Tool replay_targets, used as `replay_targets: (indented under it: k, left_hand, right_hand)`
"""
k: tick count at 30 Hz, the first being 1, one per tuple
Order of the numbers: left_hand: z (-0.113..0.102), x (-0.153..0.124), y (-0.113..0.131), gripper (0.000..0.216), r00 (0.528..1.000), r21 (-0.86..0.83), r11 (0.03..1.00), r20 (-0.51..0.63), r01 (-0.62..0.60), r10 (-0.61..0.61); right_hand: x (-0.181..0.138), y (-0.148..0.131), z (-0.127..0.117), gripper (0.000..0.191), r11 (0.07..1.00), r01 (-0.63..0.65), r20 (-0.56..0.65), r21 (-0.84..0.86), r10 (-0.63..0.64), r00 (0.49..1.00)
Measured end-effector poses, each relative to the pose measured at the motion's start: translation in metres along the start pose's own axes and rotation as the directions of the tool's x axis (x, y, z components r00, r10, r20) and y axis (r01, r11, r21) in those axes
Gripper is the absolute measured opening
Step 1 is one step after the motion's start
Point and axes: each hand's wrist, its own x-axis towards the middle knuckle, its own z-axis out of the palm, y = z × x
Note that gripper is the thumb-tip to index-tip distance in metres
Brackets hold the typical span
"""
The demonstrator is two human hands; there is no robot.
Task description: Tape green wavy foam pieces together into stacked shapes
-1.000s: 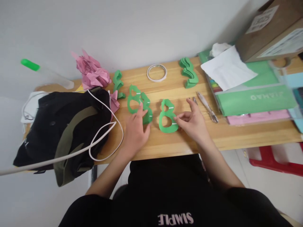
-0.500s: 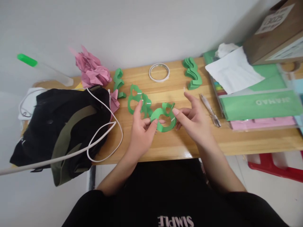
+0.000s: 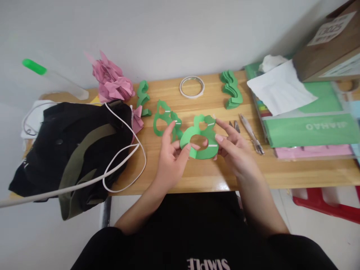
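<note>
Between my hands is a green paper cutout (image 3: 205, 152) with a large hole, a smaller hole and white strips on its right side. My left hand (image 3: 173, 157) pinches its left edge between thumb and fingers. On the right edge, my right hand (image 3: 234, 148) grips it with thumb and fingers, index finger near the upper strip. A similar green cutout (image 3: 159, 132) with white strips lies just beyond my left hand. Behind stand folded green paper pieces (image 3: 143, 93) and a stack of curved green paper pieces (image 3: 233, 90), with a roll of tape (image 3: 192, 96) between.
A black bag (image 3: 84, 150) and a white cable (image 3: 123, 173) cover the left side. Pink folded paper (image 3: 112, 80) is behind them. Right of my hand lie a pen (image 3: 251, 132) and pointed metal blades (image 3: 236, 126). Green folders (image 3: 309, 129) and a cardboard box (image 3: 323, 52) fill the right.
The held green cutout has opened out flatter, showing both holes and white strips. My right hand has moved slightly right with its edge. The metal blades have come into sight.
</note>
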Motion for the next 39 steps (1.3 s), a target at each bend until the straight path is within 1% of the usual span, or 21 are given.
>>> replay_targets:
  k: [4,8,14,17,20,24,27,29,31,34,37,39]
  left_hand:
    - [-0.001,-0.003,-0.003,0.066,1.0,0.026,1.0,0.001,-0.013,0.013]
    - [-0.003,-0.004,-0.013,0.067,1.0,0.097,0.995,0.005,-0.021,0.02]
    - [-0.005,-0.004,-0.029,0.071,1.0,0.127,0.992,0.019,-0.016,0.014]
    - [-0.006,-0.004,-0.035,0.072,0.999,0.133,0.991,0.029,-0.034,0.03]
    - [-0.006,-0.004,-0.039,0.075,0.999,0.133,0.991,0.041,-0.027,0.021]
    - [-0.005,-0.006,-0.043,0.081,0.998,0.164,0.986,0.06,-0.031,0.021]
    - [-0.006,-0.008,-0.044,0.09,0.998,0.23,0.972,0.059,-0.043,0.03]
    - [-0.007,-0.009,-0.044,0.099,0.997,0.307,0.949,0.047,-0.067,0.055]
    - [-0.009,-0.01,-0.043,0.104,0.994,0.381,0.918,0.035,-0.108,0.102]
    - [-0.013,-0.01,-0.042,0.105,0.981,0.446,0.875,0.034,-0.185,0.19]
    - [-0.016,-0.012,-0.039,0.104,0.963,0.447,0.856,0.059,-0.262,0.264]
    - [-0.017,-0.015,-0.034,0.099,0.947,0.436,0.846,0.052,-0.308,0.318]
  right_hand:
    - [0.0,0.003,-0.003,0.088,1.0,0.021,0.014,-0.017,-0.02,1.0]
    - [0.003,0.011,-0.005,0.089,0.994,0.055,0.006,-0.099,-0.055,0.998]
    - [0.01,0.026,-0.007,0.094,0.969,0.121,-0.045,-0.217,-0.134,0.99]
    - [0.013,0.033,-0.009,0.094,0.944,0.168,-0.071,-0.283,-0.196,0.978]
    - [0.015,0.038,-0.01,0.093,0.92,0.2,-0.092,-0.338,-0.244,0.965]
    - [0.013,0.04,-0.009,0.089,0.881,0.213,-0.122,-0.421,-0.288,0.95]
    - [0.012,0.04,-0.009,0.086,0.864,0.211,-0.134,-0.458,-0.301,0.944]
    - [0.01,0.039,-0.009,0.081,0.854,0.205,-0.171,-0.479,-0.32,0.932]
    - [0.009,0.039,-0.009,0.073,0.836,0.205,-0.23,-0.508,-0.361,0.904]
    - [0.008,0.038,-0.01,0.064,0.83,0.24,-0.272,-0.504,-0.416,0.868]
    - [0.006,0.036,-0.008,0.062,0.855,0.283,-0.253,-0.435,-0.417,0.873]
    - [0.005,0.036,-0.007,0.062,0.869,0.3,-0.236,-0.394,-0.411,0.881]
